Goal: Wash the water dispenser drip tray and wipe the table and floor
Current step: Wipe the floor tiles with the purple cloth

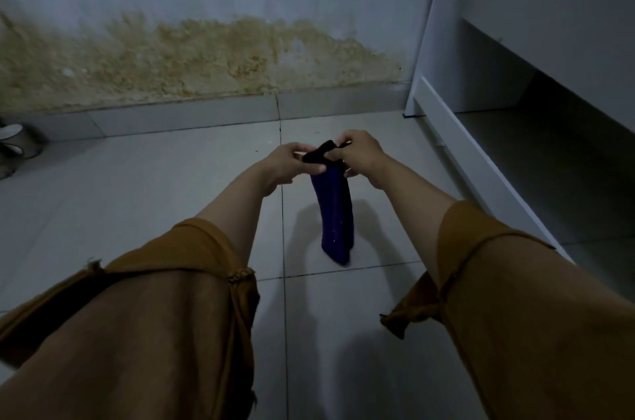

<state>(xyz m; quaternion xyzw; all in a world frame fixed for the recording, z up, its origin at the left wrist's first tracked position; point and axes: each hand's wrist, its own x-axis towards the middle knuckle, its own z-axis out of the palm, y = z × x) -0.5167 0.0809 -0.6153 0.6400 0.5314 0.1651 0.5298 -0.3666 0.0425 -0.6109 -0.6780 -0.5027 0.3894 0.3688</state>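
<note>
A dark purple cloth (336,216) hangs straight down over the pale tiled floor (144,199), folded into a long narrow strip. My left hand (292,163) pinches its top edge from the left. My right hand (359,154) grips the same top edge from the right, the two hands almost touching. The cloth's lower end hovers close to the floor near a tile joint; whether it touches the tile is unclear. Both arms wear brown sleeves pushed up to the elbow. No drip tray is in view.
A stained wall (206,58) with a tiled skirting runs across the back. A white table or cabinet frame (443,130) stands at the right, with a shadowed space under it. A pale round container (15,148) lies at the far left by the wall.
</note>
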